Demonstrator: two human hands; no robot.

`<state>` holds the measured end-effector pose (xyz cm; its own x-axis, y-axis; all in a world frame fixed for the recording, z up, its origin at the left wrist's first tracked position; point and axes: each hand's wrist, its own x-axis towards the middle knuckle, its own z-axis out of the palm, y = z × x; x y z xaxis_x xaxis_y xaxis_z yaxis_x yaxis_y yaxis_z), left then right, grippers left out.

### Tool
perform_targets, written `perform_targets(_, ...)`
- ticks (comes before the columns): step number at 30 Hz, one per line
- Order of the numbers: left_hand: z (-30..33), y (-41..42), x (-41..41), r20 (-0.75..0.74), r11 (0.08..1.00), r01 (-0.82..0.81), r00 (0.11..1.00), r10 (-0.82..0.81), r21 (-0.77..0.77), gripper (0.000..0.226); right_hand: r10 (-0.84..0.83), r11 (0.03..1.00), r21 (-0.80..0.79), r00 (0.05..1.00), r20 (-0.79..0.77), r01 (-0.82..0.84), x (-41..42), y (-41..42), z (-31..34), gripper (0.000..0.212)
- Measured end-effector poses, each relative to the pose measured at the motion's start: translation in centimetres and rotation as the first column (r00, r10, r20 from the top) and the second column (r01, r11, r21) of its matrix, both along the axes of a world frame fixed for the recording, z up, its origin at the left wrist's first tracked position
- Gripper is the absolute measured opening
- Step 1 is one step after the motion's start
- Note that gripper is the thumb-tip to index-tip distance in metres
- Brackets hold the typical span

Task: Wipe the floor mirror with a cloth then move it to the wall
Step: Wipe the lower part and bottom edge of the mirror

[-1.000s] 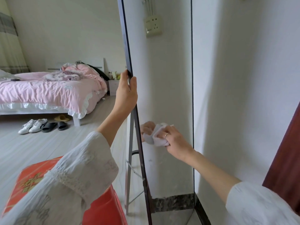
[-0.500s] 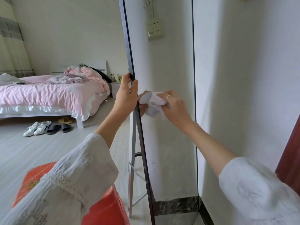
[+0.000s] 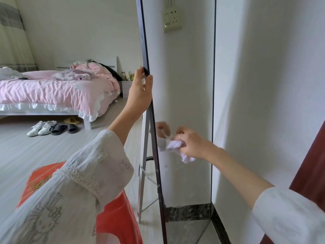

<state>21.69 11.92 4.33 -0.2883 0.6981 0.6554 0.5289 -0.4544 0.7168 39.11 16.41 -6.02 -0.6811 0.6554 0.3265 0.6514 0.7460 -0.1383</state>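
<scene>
The tall floor mirror (image 3: 186, 88) stands upright in front of me in a thin dark frame, its glass reflecting a white wall and a socket. My left hand (image 3: 140, 90) grips the mirror's left frame edge at about mid-height. My right hand (image 3: 191, 144) holds a crumpled white cloth (image 3: 175, 145) pressed against the glass, lower down near the left edge. The reflection of that hand shows beside it. A grey metal stand leg (image 3: 145, 164) props the mirror from behind.
A white wall (image 3: 263, 103) rises directly right of the mirror, with a dark red door edge (image 3: 313, 164) at far right. A red box (image 3: 112, 222) sits by my left sleeve. A pink bed (image 3: 58, 90) and shoes (image 3: 44, 127) lie across the floor on the left.
My right hand has swept the cloth up the glass to beside my left hand, then back down to the lower part. My left hand has kept its grip on the frame.
</scene>
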Motion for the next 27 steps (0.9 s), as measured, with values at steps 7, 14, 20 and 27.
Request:
perform_targets(7,0.6,-0.7,0.0,0.004,0.999,0.036,0.999,-0.036,-0.010,0.032,0.063,0.941,0.326,0.895,-0.441,0.094,-3.4,-0.4,7.6,0.029)
perform_targets(14,0.7,-0.3,-0.4,0.039,0.998,0.060,0.997,-0.060,-0.013,0.033,0.245,0.873,0.488,0.882,-0.402,-0.020,-5.4,-1.0,3.9,0.023)
perform_targets(20,0.4,-0.1,-0.4,0.066,0.996,0.088,0.994,-0.086,-0.020,0.035,0.291,0.920,0.333,0.928,-0.234,-0.204,-3.3,-2.4,-1.9,0.003)
perform_targets(27,-3.3,-0.7,-0.2,0.001,0.999,0.011,1.000,-0.011,-0.040,0.046,0.097,0.989,0.116,0.991,-0.089,-0.087,-1.0,-1.3,-1.5,0.023)
